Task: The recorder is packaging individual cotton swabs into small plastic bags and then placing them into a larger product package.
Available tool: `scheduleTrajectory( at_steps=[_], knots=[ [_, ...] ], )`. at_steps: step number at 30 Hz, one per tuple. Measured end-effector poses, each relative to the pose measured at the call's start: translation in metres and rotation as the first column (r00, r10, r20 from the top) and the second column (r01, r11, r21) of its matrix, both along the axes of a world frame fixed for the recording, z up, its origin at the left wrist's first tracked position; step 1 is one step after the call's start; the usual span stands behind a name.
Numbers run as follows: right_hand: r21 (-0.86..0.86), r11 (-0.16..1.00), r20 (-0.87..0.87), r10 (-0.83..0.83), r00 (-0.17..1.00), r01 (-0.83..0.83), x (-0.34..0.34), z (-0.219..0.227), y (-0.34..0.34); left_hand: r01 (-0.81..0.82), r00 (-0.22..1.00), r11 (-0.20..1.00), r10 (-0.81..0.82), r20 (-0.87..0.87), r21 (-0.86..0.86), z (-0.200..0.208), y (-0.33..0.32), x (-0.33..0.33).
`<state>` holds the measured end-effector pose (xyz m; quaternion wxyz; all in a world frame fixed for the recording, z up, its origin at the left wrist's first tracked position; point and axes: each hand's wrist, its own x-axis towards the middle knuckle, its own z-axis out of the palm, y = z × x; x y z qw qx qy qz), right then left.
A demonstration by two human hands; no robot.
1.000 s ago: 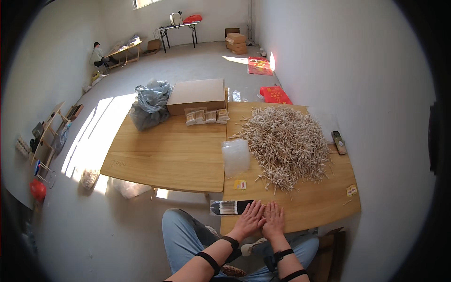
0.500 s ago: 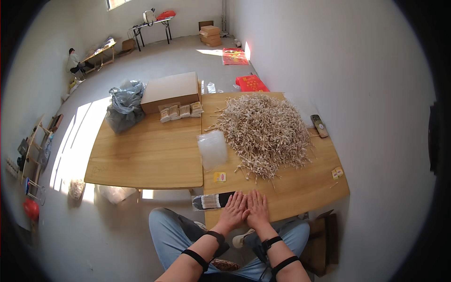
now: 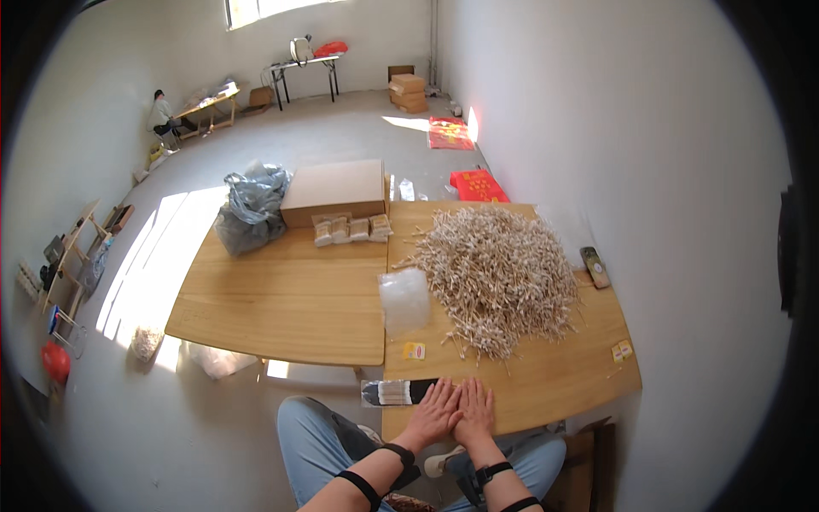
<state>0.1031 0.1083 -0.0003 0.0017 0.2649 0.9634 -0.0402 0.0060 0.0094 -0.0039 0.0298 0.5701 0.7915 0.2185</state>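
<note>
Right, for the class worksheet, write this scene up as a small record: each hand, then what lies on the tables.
Left hand: palm down, fingers extended, at the right end of a dark strip
Right hand: palm down, close beside the left; anything underneath is hidden
Strip: in clear wrap, with a row of white swabs
Right table: heap of loose swabs, clear bags, yellow card
Left table: cardboard box, grey plastic bag, small packs
</note>
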Motion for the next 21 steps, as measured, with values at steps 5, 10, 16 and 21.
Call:
scheduleTrajectory(
  at_steps=[5,10,16,21],
  knots=[
    [-0.071,0.997,-0.093,-0.025,0.995,0.019,0.004,-0.003,0.003,-0.019,1.0,1.0,0.019,0.003,-0.003,-0.008,0.0,0.01],
    [-0.123,0.992,-0.154,-0.049,0.987,0.03,0.005,0.004,0.003,-0.034,0.999,0.998,0.032,0.028,0.062,0.0,0.003,0.006],
    [-0.074,0.997,-0.14,-0.033,0.99,0.023,0.001,0.002,0.006,-0.05,0.999,0.998,0.049,0.023,0.035,-0.001,0.004,0.003],
    [-0.056,0.998,-0.135,-0.031,0.99,0.023,-0.002,0.0,0.003,-0.073,0.997,0.991,0.071,0.019,0.113,-0.006,0.004,0.001]
  ],
)
